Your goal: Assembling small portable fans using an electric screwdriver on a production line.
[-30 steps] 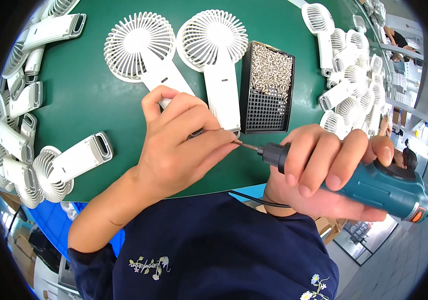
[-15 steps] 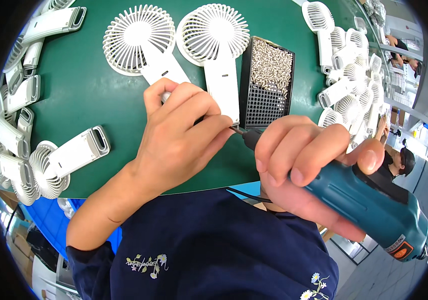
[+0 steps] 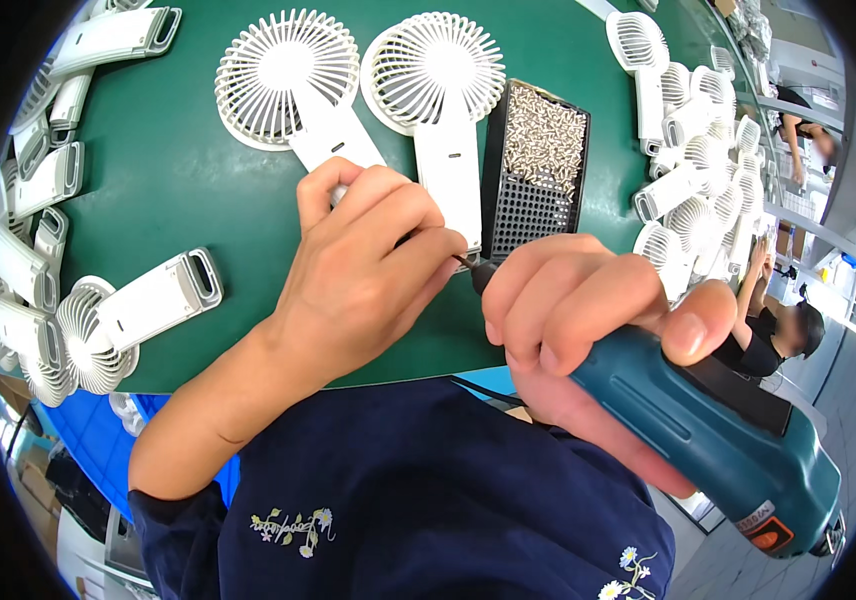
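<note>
My right hand [image 3: 588, 310] is wrapped round a teal electric screwdriver [image 3: 708, 430], thumb along its upper side. The driver's thin bit points left, its tip right at my left fingertips. My left hand [image 3: 373, 270] is closed, thumb and forefinger pinched at the lower end of a white handheld fan [image 3: 451, 175]; whatever they pinch is hidden. That fan lies with its round slatted head away from me. Beside it on the left lies a second white handheld fan [image 3: 288, 75], its handle end partly covered by my left fingers.
A black tray [image 3: 533, 215] of small silvery screws [image 3: 546, 135] lies right of the fans on the green table [image 3: 178, 170]. More white fans [image 3: 693, 170] are heaped at the right, others [image 3: 158, 300] along the left. A blue bin [image 3: 93, 440] stands below the left edge. Other people [image 3: 783, 335] sit far right.
My right hand and the screwdriver have shifted slightly left, its rear end tipping lower. My left hand stays at the fan's end. The whole view has shifted a little.
</note>
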`<state>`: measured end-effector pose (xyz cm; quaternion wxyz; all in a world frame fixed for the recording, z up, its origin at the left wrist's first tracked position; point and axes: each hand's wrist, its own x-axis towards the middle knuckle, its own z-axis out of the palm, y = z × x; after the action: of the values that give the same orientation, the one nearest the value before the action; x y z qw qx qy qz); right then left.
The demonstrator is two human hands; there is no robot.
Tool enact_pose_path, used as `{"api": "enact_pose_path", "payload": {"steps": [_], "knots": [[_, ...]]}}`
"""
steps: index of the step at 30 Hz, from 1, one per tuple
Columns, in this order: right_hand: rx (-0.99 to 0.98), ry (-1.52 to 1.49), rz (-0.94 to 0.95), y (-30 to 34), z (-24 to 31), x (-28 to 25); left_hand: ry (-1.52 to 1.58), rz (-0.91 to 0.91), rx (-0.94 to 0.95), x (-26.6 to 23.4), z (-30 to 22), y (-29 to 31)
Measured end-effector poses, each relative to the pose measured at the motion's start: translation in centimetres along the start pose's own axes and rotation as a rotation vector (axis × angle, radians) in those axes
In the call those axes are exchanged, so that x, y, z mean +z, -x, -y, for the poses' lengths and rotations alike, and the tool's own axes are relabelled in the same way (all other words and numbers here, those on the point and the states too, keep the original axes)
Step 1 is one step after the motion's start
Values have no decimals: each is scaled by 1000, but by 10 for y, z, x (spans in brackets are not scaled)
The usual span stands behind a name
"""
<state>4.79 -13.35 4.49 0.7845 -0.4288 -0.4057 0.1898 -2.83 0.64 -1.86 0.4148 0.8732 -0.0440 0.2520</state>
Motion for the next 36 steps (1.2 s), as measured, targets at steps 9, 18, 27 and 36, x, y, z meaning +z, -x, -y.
{"api": "enact_pose_path", "payload": {"steps": [9,18,27,36], "knots": [[-309,60,-236,-23,12,-47,-26,-3,-2,-1,-3,-1],[-318,-112,-236,-23,-24,-60,-28,-11,16,1,-1,-2],[-256,-91,-198,-21,12,-35,28,-76,50,-8,-1,-3],[-145,-210,-141,-17,10,-19,73,-85,53,-6,2,1]]}}
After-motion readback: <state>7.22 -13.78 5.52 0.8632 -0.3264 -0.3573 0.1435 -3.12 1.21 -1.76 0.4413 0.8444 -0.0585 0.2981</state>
